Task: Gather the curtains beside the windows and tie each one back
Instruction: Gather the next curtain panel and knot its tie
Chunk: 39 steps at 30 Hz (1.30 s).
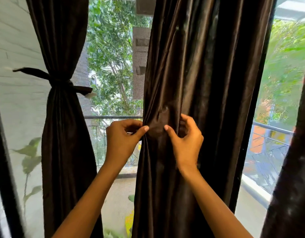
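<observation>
Middle curtain [199, 83]: dark brown satin panel hanging in loose vertical folds between two window openings; its folds are drawn together at the height of the hands, and no band is seen round it.
Left hand [121, 136]: at the curtain's left edge, fingers curled and thumb extended, its grip clamped on the fabric edge; whether it also holds a tie band cannot be told.
Right hand [184, 136]: just beside the left, on the front of the same panel; fingers hooked into a fold, thumb pointing toward the left hand, grip closed on the cloth.
Left curtain [62, 117]: same dark fabric, well apart from the middle one, gathered to a narrow waist.
Tie band [54, 79]: dark strip knotted round that waist, ends sticking out to either side.
Right curtain [292, 169]: dark panel at the frame's right edge, partly in view and blurred.
Window frame [4, 152]: black upright at far left.
Balcony railing [112, 117]: metal bar beyond the mesh screen, green trees [112, 48] behind it.
</observation>
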Tool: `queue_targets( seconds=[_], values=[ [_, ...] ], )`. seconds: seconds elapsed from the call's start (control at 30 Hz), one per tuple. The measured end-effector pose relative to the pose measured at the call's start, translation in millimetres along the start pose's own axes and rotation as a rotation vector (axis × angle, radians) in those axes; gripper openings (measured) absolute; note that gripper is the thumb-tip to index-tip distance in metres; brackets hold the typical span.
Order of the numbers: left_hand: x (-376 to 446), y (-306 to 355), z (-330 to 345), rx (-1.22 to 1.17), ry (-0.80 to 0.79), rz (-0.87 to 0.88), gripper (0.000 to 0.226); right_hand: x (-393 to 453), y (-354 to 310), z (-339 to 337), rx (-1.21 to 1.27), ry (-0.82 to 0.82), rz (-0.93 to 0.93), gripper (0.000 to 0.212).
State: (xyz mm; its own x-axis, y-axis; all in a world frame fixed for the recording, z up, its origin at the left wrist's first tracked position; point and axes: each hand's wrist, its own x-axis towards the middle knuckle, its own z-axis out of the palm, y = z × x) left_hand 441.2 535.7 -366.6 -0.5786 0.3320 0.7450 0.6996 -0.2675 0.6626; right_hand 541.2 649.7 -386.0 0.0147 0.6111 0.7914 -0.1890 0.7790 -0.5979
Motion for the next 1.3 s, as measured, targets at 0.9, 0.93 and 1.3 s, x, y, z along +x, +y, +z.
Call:
queue_targets(
  seconds=[0.9, 0.93, 1.3],
  values=[
    [-10, 9, 5, 0.029, 0.016, 0.034, 0.009, -26, -7, -23, -0.140, -0.089, -0.193, 0.069],
    [-10, 8, 4, 0.022, 0.013, 0.027, 0.010, -17, -8, -25, -0.097, -0.033, -0.089, 0.086],
    [-23, 18, 20, 0.044, 0.021, 0.109, 0.005, -23, -6, -26, -0.437, 0.016, -0.266, 0.064]
  ],
)
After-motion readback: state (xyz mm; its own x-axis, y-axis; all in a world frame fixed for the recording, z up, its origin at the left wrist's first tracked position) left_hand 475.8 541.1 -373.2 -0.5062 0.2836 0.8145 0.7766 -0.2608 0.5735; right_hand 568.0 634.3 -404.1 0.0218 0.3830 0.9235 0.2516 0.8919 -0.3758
